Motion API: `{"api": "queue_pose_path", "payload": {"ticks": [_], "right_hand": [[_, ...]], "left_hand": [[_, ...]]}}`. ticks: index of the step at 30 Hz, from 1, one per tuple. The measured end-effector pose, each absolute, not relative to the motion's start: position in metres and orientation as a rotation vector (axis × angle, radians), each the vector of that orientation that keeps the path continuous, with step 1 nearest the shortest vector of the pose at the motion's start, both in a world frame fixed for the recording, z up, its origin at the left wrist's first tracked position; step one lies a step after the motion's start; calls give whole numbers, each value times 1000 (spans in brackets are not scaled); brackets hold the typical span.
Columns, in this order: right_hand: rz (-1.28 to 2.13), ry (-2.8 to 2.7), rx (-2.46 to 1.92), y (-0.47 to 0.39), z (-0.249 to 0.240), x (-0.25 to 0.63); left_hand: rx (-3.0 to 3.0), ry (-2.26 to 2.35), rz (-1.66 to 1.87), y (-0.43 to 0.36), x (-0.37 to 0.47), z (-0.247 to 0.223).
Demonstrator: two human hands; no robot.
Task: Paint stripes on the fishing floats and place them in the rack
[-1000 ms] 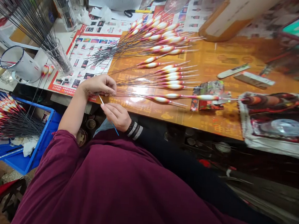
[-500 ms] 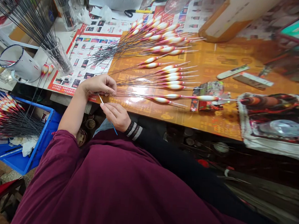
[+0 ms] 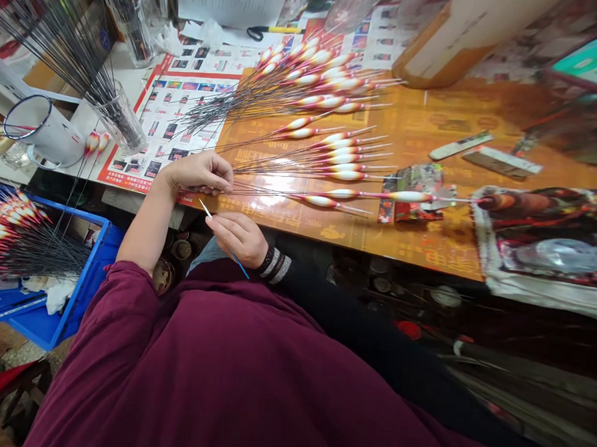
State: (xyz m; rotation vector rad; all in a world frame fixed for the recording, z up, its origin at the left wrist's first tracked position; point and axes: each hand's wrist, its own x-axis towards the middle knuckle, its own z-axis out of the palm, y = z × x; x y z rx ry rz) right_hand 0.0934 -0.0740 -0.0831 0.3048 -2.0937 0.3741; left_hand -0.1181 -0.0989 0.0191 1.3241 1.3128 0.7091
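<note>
My left hand [image 3: 200, 171] rests at the table's front edge, thumb and fingers pinched together. Thin dark float stems run to its fingertips from the right; which of them it grips is hidden. Just below and right of it, my right hand [image 3: 241, 239] pinches a fine paintbrush [image 3: 239, 264] with a blue handle and a pale, pointed end. That end points up-left, apart from the left hand. Fishing floats [image 3: 324, 202] with white, yellow and red bodies lie to the right. One float [image 3: 410, 197] lies in line with a brownish spindle [image 3: 512, 201], its tip reaching it.
More floats [image 3: 336, 82] lie piled behind. At left stand an enamel mug [image 3: 57, 137], a glass of dark rods [image 3: 124, 121] and a blue crate [image 3: 100, 240] holding floats. A paint-stained block [image 3: 421, 180], two flat strips [image 3: 502, 162] and a cloth [image 3: 535, 289] are on the right.
My right hand has moved a little right and down with the paintbrush, whose pale end is now farther from my left hand. The left hand stays nearly in place.
</note>
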Motion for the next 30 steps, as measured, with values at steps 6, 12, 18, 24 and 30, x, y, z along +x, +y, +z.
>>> {"api": "queue_pose_path", "payload": {"ticks": [6, 12, 18, 24, 30], "right_hand": [[364, -2091, 315, -59, -88, 120], [393, -2122, 311, -54, -96, 123], [380, -2063, 385, -53, -94, 125], [388, -2072, 395, -54, -92, 129], [387, -2017, 415, -55, -92, 127]], "left_hand": [[1715, 1500, 532, -95, -96, 42], [2263, 1987, 315, -73, -34, 48], [2479, 2108, 308, -73, -10, 44], [2251, 2468, 238, -145, -73, 103], [1879, 3123, 39, -304, -156, 234]]}}
